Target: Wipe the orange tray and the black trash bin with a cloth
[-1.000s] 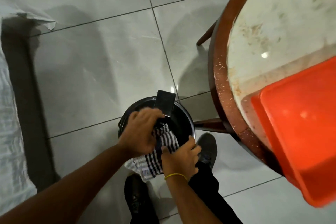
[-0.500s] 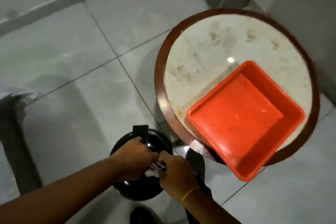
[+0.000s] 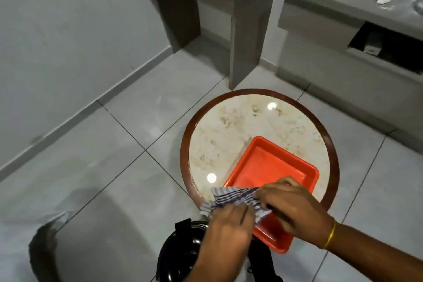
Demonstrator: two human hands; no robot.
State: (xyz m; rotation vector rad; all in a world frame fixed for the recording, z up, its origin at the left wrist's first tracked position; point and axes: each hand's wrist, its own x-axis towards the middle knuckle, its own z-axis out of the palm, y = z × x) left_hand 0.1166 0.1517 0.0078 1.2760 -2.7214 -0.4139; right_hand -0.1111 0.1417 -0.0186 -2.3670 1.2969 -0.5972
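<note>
An orange tray (image 3: 270,167) lies on a round marble-topped table (image 3: 240,121), its near corner jutting over the table's edge. Below it on the floor stands the black trash bin (image 3: 180,256), partly hidden by my left arm. A blue-and-white striped cloth (image 3: 231,197) is stretched between my hands above the tray's near left edge. My left hand (image 3: 226,226) grips its lower end. My right hand (image 3: 290,206), with a yellow band on the wrist, pinches its upper end over the tray.
Grey tiled floor surrounds the table. A grey desk leg (image 3: 245,36) and a shelf unit (image 3: 357,36) with small items stand behind the table. A wall (image 3: 68,41) runs along the left. A dark blurred shape (image 3: 43,249) sits at the lower left.
Both hands have lifted the cloth from the bin up to the tray's near edge. The view has tilted up, bringing the whole table and the furniture behind it into sight.
</note>
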